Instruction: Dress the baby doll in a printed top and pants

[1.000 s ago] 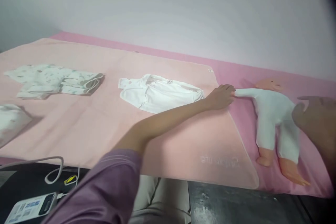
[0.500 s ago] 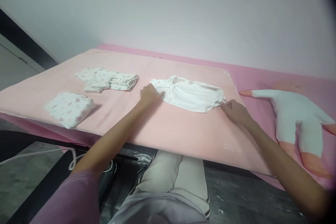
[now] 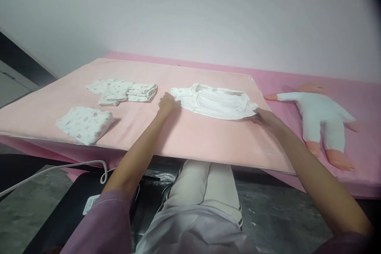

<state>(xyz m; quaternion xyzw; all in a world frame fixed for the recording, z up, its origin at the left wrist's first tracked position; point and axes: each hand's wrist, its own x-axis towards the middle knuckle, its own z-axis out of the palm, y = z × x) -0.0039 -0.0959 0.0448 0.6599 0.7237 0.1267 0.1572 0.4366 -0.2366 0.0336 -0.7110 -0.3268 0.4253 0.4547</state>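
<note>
L hand (image 3: 168,104) & R hand (image 3: 267,120) are pinching opp. ends of the white top (image 3: 218,105), which is lying b/w their fingers, prob. so it's spreading flat, w/ a folded patterned garment (image 3: 122,90) sitting just left of L fingers.

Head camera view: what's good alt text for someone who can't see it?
A person's left hand and right hand hold opposite ends of a white garment on a pale pink mat. Two folded patterned garments lie to the left, and a doll lies to the right.
</note>
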